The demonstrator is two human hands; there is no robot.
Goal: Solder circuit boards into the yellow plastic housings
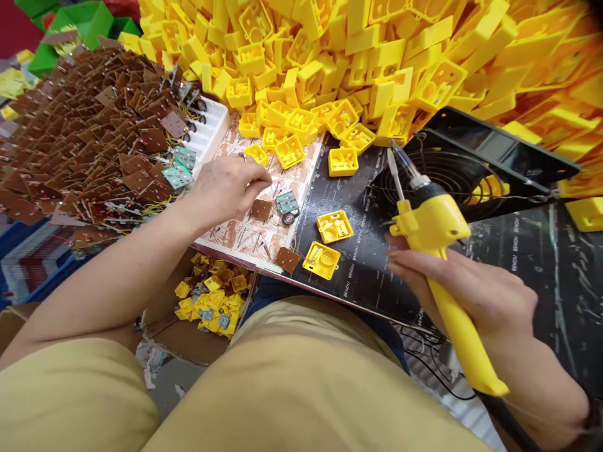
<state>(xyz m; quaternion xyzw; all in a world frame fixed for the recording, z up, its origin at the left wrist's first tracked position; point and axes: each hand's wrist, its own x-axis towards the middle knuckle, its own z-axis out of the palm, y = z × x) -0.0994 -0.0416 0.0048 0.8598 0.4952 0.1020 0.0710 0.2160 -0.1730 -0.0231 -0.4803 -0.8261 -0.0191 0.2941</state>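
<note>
My right hand [494,301] is wrapped around the handle of a yellow soldering gun [431,223], its metal tip pointing away from me above the black bench. On the left, my left hand [230,185] hovers over the patterned sheet, fingers curled together; whatever they pinch, if anything, is hidden. A small yellow case [255,154] lies just behind its fingers. Close to that hand are a brown circuit board [261,209] and a green board [287,203] with a round black part. Two open yellow cases [335,226] lie between my hands, the nearer one beside another brown board [286,258].
Yellow cases [306,75] are heaped along the back. A large pile of brown boards [94,119] fills the left, next to a white foam tray [214,125]. A black fan [499,144] stands back right. Below the edge, a cardboard box [162,323] holds yellow parts.
</note>
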